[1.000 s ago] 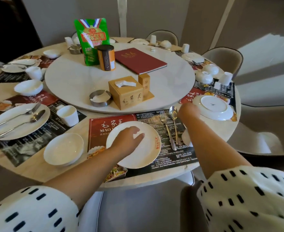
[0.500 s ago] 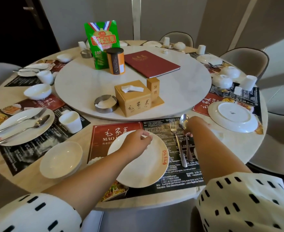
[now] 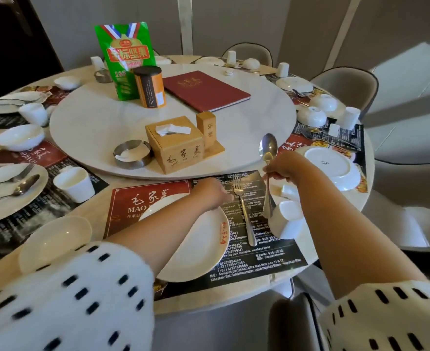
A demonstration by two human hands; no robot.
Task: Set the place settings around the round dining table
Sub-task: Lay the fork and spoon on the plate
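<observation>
A white plate [image 3: 196,239] lies on the red and black placemat [image 3: 257,259] at the near setting. A fork [image 3: 244,211] lies on the mat just right of the plate. My left hand [image 3: 212,195] reaches over the plate's far rim, and its fingertips are at the fork's left side. My right hand [image 3: 282,167] pinches a spoon [image 3: 267,150] by the handle and holds it off the mat, bowl end up. An upside-down white cup [image 3: 287,221] stands below my right forearm.
A white bowl [image 3: 56,241] and a cup [image 3: 74,183] sit left of the plate. An upside-down plate [image 3: 330,165] lies to the right. The turntable [image 3: 94,127] carries a tissue box [image 3: 175,145], ashtray [image 3: 131,154], menu [image 3: 206,89], tin and green bag. Other settings and chairs ring the table.
My right hand has lifted the spoon from beside the fork and tipped it upright. My left hand has slid off the plate's middle, rightward to the fork.
</observation>
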